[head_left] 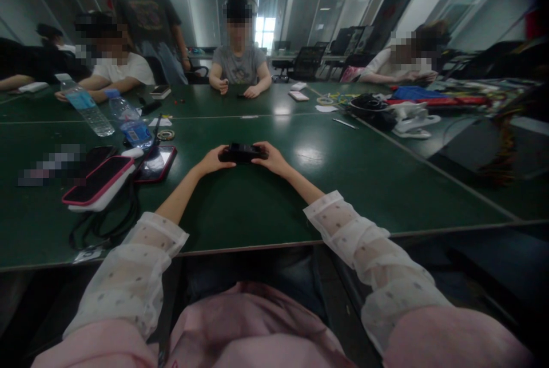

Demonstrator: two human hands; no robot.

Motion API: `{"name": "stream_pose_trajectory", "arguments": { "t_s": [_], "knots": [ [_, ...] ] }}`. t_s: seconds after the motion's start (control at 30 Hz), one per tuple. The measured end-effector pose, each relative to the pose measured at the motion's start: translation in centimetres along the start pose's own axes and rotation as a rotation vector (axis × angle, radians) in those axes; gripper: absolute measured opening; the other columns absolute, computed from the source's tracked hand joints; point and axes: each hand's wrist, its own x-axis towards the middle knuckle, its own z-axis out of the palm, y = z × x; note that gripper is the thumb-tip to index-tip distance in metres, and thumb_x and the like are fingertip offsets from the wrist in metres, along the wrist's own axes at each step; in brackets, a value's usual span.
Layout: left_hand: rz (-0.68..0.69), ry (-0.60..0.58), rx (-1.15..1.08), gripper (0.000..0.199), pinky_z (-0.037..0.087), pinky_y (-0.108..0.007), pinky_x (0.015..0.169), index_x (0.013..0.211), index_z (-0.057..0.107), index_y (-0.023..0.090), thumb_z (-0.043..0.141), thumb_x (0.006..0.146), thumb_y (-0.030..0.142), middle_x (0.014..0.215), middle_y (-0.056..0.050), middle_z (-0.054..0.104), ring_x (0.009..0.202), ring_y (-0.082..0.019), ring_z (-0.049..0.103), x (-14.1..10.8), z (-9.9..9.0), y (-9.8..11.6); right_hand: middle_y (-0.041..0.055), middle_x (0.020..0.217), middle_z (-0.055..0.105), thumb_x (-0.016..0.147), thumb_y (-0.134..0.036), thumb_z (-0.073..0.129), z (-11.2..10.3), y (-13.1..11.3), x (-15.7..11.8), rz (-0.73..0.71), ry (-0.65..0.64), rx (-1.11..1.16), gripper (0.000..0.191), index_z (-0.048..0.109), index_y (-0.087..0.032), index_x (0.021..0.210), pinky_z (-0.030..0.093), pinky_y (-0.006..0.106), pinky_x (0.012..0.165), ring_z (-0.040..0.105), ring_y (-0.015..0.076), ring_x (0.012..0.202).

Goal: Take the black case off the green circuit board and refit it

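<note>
Pink clothing (257,328) is seen nearest, and a black object (243,154) is held between left hand (214,161) and right hand (273,161), apparently mid-handling, the remainder unclear.

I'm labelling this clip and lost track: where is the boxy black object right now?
In the head view, the black object is straight ahead over the green table, held between the left hand and right hand, right of the blue-capped bottle.

Glossy green tabletop (240,208), pink-edged phone (99,179) atop a white object (103,201), black cable (112,222) on that phone's near side, red-edged phone (158,163) to its right, two plastic bottles (131,125) beyond it, slim pale stick (345,123) well off to its right.
</note>
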Motion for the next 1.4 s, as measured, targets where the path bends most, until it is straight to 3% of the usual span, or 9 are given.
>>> {"name": "stream_pose_trajectory", "arguments": {
  "t_s": [0.23,0.43,0.7,0.9,1.13,1.4],
  "knots": [
    [-0.023,-0.004,-0.021,0.075,0.041,-0.053,0.108,0.129,0.054,0.015,0.082,0.064,0.042,0.131,-0.016,0.061,0.123,-0.032,0.057,0.2,0.0,-0.3,0.0094,0.119,0.063,0.068,-0.038,0.079,-0.2,-0.7,0.1,0.026,0.023,0.089,0.061,0.053,-0.021,0.120,0.047,0.049,0.101,0.061,0.0255,0.110],
    [-0.034,-0.004,-0.032,0.071,0.038,-0.053,0.110,0.128,0.055,0.015,0.081,0.066,0.039,0.133,-0.016,0.059,0.126,-0.031,0.055,0.3,0.1,-0.8,0.0104,0.119,0.063,0.072,-0.051,0.073,-1.5,-1.0,0.7,0.041,0.162,0.114,0.066,0.048,-0.022,0.126,0.046,0.048,0.102,0.060,0.0269,0.112],
    [-0.016,-0.008,-0.038,0.068,0.036,-0.055,0.110,0.126,0.056,0.017,0.081,0.066,0.038,0.132,-0.015,0.060,0.126,-0.030,0.055,0.4,0.1,-1.2,0.0095,0.117,0.062,0.071,-0.029,0.073,-3.9,2.6,0.6,0.088,0.454,-0.247,0.056,0.049,-0.021,0.121,0.046,0.053,0.101,0.060,0.0289,0.110],
    [-0.016,-0.007,-0.022,0.067,0.038,-0.055,0.108,0.126,0.057,0.017,0.080,0.067,0.039,0.133,-0.016,0.060,0.126,-0.031,0.055,0.3,0.1,-0.8,0.0107,0.115,0.061,0.069,-0.023,0.073,-4.1,3.7,0.1,0.214,0.441,-0.381,0.054,0.049,-0.020,0.117,0.046,0.053,0.098,0.060,0.0304,0.109],
    [-0.023,0.000,-0.019,0.066,0.038,-0.055,0.108,0.125,0.057,0.017,0.080,0.067,0.038,0.132,-0.015,0.060,0.125,-0.030,0.056,0.2,0.1,-0.6,0.0151,0.121,0.054,0.068,-0.028,0.078,-3.9,4.1,0.3,0.149,0.462,-0.431,0.060,0.049,-0.018,0.118,0.042,0.053,0.103,0.052,0.0325,0.118],
    [-0.014,0.005,-0.015,0.064,0.040,-0.052,0.108,0.124,0.058,0.018,0.080,0.068,0.038,0.129,-0.014,0.063,0.122,-0.029,0.058,0.3,0.2,-0.5,0.0137,0.119,0.052,0.074,-0.031,0.074,-4.0,3.6,0.1,0.144,0.448,-0.378,0.051,0.051,-0.021,0.118,0.039,0.057,0.106,0.050,0.0329,0.119]
  ]
}}
